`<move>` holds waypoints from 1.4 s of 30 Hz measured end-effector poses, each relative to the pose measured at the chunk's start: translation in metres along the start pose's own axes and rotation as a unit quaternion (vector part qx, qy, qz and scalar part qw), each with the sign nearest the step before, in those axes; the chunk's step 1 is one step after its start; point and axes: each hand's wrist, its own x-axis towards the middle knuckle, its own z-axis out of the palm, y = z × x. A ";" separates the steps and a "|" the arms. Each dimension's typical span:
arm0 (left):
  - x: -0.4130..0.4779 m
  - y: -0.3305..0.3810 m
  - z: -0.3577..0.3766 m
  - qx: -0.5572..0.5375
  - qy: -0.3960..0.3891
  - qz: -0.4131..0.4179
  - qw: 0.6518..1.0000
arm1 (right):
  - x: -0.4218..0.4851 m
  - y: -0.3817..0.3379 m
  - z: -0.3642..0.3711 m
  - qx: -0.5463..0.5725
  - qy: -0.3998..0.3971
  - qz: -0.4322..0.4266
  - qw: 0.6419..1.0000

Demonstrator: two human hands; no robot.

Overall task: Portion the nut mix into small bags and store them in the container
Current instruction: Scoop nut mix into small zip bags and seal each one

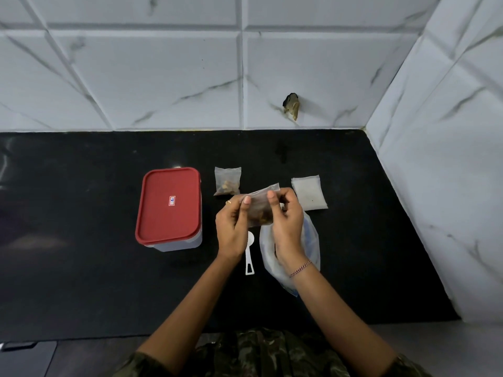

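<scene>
White marble-pattern wall tiles [163, 77] back a black surface [81, 281], with a dark ragged hole [291, 106] in one tile. A rectangular clear container [174, 244] stands on the surface at the left, closed by a red lid [168, 205]. A large clear plastic bag [313, 240] lies at the right, partly hidden beneath the right hand [288, 227]; its contents cannot be made out.

The left hand [231, 227] and the right hand are raised above the surface between the container and the large bag. Together they hold a small bag of nut mix [260, 205]. The fingers [246, 201] of each hand are curled, pinching its upper edge between thumb and fingertips, with the nuts gathered at the bottom.

A stack of empty small bags [309, 193] lies just beyond the large bag. A filled small bag [227, 180] lies beside the container, near the far side of the hands. A white plastic scoop [249, 257] rests on the surface between the wrists. A bracelet [300, 268] circles the right wrist, and a ring [228, 202] shows on the left hand.
</scene>
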 end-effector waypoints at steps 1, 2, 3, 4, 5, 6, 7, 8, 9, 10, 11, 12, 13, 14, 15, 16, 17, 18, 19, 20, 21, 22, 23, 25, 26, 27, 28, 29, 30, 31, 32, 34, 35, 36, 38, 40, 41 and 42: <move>0.002 0.001 0.000 0.004 -0.005 0.005 1.000 | 0.001 0.000 0.000 0.020 0.002 0.014 1.000; 0.004 0.001 0.001 0.007 -0.006 0.007 1.000 | 0.001 0.001 0.000 0.043 0.002 0.034 0.999; 0.007 0.001 0.001 0.007 -0.004 0.005 1.000 | 0.003 0.001 0.000 0.066 0.002 0.051 0.996; 0.008 0.002 0.002 0.002 0.002 -0.003 1.000 | 0.003 0.000 -0.001 0.087 0.001 0.063 0.994; 0.009 0.002 0.004 -0.007 0.010 -0.015 1.000 | 0.004 -0.001 -0.001 0.101 0.001 0.066 0.993; 0.009 0.003 0.005 -0.016 0.021 -0.027 0.999 | 0.004 -0.001 -0.001 0.111 0.000 0.064 0.992; 0.010 0.003 0.007 -0.020 0.032 -0.037 0.999 | 0.004 -0.002 -0.001 0.121 -0.002 0.063 0.991; 0.011 0.004 0.008 -0.021 0.040 -0.040 0.998 | 0.004 -0.002 -0.001 0.132 -0.004 0.066 0.989; 0.012 0.006 0.010 -0.022 0.043 -0.040 0.998 | 0.004 -0.003 0.000 0.143 -0.006 0.074 0.987; 0.013 0.008 0.012 -0.022 0.041 -0.039 0.998 | 0.005 -0.004 0.000 0.153 -0.008 0.086 0.984; 0.015 0.011 0.013 -0.020 0.037 -0.037 0.998 | 0.006 -0.005 0.001 0.160 -0.013 0.098 0.982; 0.016 0.013 0.015 -0.015 0.033 -0.033 0.999 | 0.008 -0.006 0.001 0.161 -0.020 0.107 0.981; 0.017 0.015 0.017 -0.007 0.028 -0.024 0.999 | 0.010 -0.006 0.001 0.154 -0.027 0.113 0.981; 0.018 0.016 0.018 0.000 0.023 -0.012 1.000 | 0.012 -0.008 0.001 0.143 -0.030 0.117 0.982; 0.018 0.016 0.020 0.005 0.022 -0.001 1.000 | 0.013 -0.010 0.001 0.133 -0.029 0.117 0.984; 0.018 0.015 0.022 0.006 0.024 0.006 1.000 | 0.015 -0.011 0.001 0.128 -0.025 0.116 0.985; 0.018 0.014 0.023 0.007 0.027 0.009 1.000 | 0.017 -0.011 0.001 0.128 -0.023 0.112 0.985; 0.018 0.014 0.024 0.009 0.031 0.012 0.999 | 0.018 -0.011 0.000 0.128 -0.023 0.110 0.985; 0.018 0.013 0.024 0.013 0.036 0.014 0.999 | 0.019 -0.011 0.000 0.127 -0.024 0.108 0.986; 0.018 0.012 0.025 0.016 0.043 0.016 0.999 | 0.019 -0.011 0.001 0.123 -0.024 0.105 0.987; 0.018 0.012 0.026 0.020 0.053 0.016 0.998 | 0.020 -0.010 0.001 0.114 -0.022 0.103 0.988; 0.019 0.012 0.027 0.023 0.063 0.012 0.998 | 0.021 -0.009 0.002 0.105 -0.021 0.100 0.989; 0.020 0.011 0.027 0.025 0.072 0.006 0.997 | 0.021 -0.008 0.003 0.102 -0.022 0.095 0.990; 0.022 0.009 0.028 0.020 0.084 -0.009 0.996 | 0.021 -0.011 0.004 0.110 -0.024 0.084 0.990; 0.022 0.009 0.028 0.017 0.088 -0.015 0.996 | 0.022 -0.011 0.005 0.113 -0.023 0.076 0.990; 0.023 0.009 0.029 0.014 0.093 -0.019 0.995 | 0.022 -0.011 0.006 0.118 -0.025 0.071 0.990; 0.023 0.008 0.029 0.013 0.099 -0.019 0.995 | 0.023 -0.011 0.006 0.126 -0.030 0.073 0.989; 0.024 0.008 0.029 0.012 0.107 -0.017 0.994 | 0.023 -0.009 0.007 0.138 -0.035 0.086 0.986; 0.024 0.007 0.030 0.012 0.117 -0.017 0.993 | 0.024 -0.009 0.008 0.154 -0.039 0.105 0.982; 0.025 0.006 0.031 0.013 0.127 -0.021 0.992 | 0.026 -0.007 0.009 0.165 -0.040 0.127 0.977; 0.025 0.005 0.031 0.013 0.137 -0.027 0.990 | 0.028 -0.007 0.010 0.172 -0.038 0.153 0.972; 0.027 0.002 0.031 0.018 0.150 -0.037 0.988 | 0.029 -0.005 0.013 0.175 -0.028 0.201 0.964; 0.027 0.001 0.031 0.023 0.155 -0.038 0.987 | 0.028 -0.004 0.014 0.174 -0.027 0.211 0.961; 0.029 -0.001 0.030 0.028 0.158 -0.038 0.986 | 0.028 -0.004 0.015 0.168 -0.034 0.207 0.963; 0.032 -0.004 0.026 0.036 0.168 -0.038 0.984 | 0.028 -0.001 0.013 0.151 -0.089 0.171 0.969; 0.037 -0.008 0.018 0.050 0.179 -0.047 0.981 | 0.029 0.002 0.009 0.118 -0.177 0.155 0.965; 0.040 -0.011 0.014 0.054 0.183 -0.051 0.980 | 0.030 0.006 0.008 0.076 -0.217 0.147 0.962; 0.042 -0.015 0.011 0.057 0.185 -0.053 0.980 | 0.031 0.010 0.008 0.029 -0.249 0.133 0.959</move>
